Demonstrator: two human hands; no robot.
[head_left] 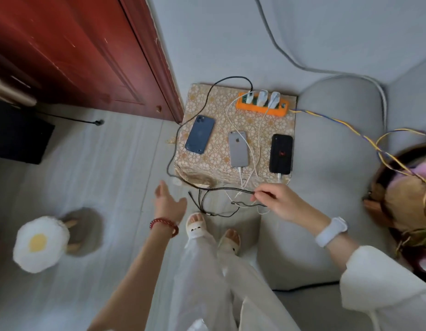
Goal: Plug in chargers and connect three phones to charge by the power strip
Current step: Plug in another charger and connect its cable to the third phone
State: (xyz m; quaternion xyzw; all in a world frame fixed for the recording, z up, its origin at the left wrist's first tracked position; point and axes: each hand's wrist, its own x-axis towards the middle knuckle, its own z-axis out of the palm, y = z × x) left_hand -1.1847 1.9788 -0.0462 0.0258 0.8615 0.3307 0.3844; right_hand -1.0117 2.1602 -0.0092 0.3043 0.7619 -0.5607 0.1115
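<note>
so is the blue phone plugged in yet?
No. The blue phone has no cable at its port; the black cable is pinched in the right hand, plug ends dangling.

soft even daylight, no harsh shadows, pretty washed out, heavy fisheye bend at the edges, fried-egg cushion (40,243) kinda blurry

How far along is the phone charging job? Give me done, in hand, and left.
Done: three chargers sit in the power strip, and white cables reach the grey phone and the black phone.
In hand: the right hand pinches the black cable; the left hand is open beside it.
Left: the blue phone has no cable in it.
</note>
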